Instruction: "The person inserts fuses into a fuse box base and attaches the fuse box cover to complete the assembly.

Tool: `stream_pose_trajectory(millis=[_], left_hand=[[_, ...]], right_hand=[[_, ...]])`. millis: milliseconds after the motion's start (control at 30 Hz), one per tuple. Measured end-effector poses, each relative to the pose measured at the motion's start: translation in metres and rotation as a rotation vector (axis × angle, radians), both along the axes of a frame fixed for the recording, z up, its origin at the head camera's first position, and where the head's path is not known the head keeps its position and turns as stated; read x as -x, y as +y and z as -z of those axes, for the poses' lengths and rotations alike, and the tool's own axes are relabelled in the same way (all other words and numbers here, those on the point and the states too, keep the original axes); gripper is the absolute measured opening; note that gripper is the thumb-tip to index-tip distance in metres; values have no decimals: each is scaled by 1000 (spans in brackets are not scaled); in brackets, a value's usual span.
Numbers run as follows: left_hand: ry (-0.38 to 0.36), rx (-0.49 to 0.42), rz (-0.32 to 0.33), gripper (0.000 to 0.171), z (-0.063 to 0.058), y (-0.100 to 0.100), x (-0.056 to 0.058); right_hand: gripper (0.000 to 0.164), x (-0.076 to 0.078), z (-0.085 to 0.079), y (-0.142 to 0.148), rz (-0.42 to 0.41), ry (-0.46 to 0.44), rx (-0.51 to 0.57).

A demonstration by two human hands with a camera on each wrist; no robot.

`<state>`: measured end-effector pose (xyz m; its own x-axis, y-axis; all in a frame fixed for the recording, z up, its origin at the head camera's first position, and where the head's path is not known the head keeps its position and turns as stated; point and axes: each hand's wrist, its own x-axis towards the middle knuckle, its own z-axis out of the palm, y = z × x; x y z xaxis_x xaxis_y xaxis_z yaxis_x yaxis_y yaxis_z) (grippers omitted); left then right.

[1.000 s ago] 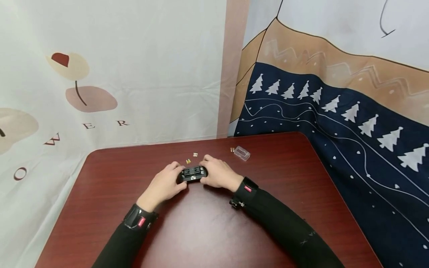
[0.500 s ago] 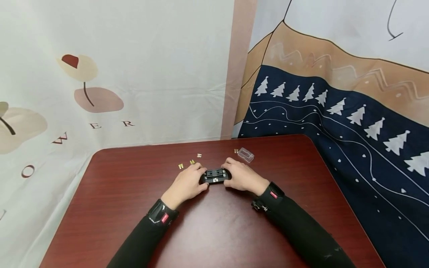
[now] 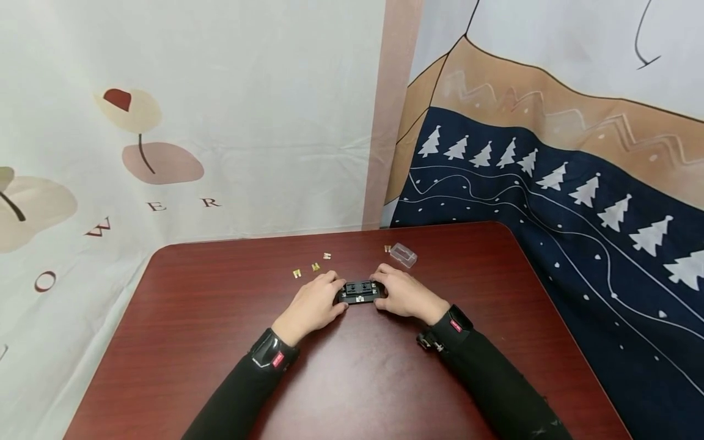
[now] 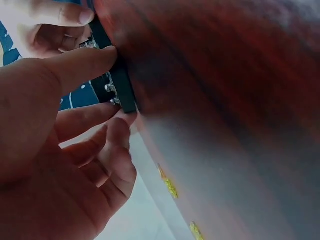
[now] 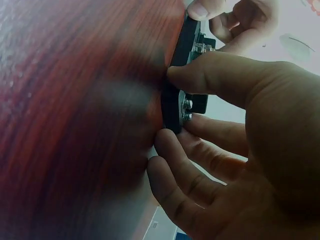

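A black terminal block (image 3: 360,299) with metal screws lies low over the table, between both hands in the head view. My left hand (image 3: 313,304) grips its left end, thumb on the near side and fingers on the far side. At the opposite end my right hand (image 3: 409,294) pinches it the same way. In the left wrist view the block (image 4: 126,92) shows its dark base and shiny screws beside the thumb. The right wrist view has the block (image 5: 171,107) edge-on, its base right at the tabletop, with the ring and little fingers loosely curled below.
Small gold metal pieces lie beyond the left hand: one piece (image 3: 297,273), a second piece (image 3: 315,267) and a paler piece (image 3: 327,256). Another piece (image 3: 387,249) sits against a clear plastic case (image 3: 404,255). Behind the table's (image 3: 220,275) far edge hang printed curtains (image 3: 275,122).
Both hands have carried the black terminal block to the right and slightly nearer. A gold piece formerly hidden by the left hand now shows. The head view has shifted a little.
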<state>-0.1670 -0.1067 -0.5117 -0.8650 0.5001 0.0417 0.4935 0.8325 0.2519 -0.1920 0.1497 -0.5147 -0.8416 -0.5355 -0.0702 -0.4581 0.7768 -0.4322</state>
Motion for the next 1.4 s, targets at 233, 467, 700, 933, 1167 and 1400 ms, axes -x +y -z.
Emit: stream_pose_trajectory(millis=[233,467,700,933,1167,1400], left_hand=[[-9,20,-10,50,-1,0,-1],[-10,31,-6,47,-2,-1,-4],[-18,24,0,47,-3,-3,-6],[-35,18,4,46,-5,-9,-4],[-31,3,-11,39,-7,-19,-2],[18,-35,-110,22,-7,-42,7]], right_hand=[[44,-2,-1,-1,10,-27,28],[42,-5,0,0,14,-20,15],[39,-6,1,1,-1,5,9],[38,-5,0,-1,-8,5,15],[41,-5,2,0,-1,-5,18],[46,-5,4,0,-1,-8,14]])
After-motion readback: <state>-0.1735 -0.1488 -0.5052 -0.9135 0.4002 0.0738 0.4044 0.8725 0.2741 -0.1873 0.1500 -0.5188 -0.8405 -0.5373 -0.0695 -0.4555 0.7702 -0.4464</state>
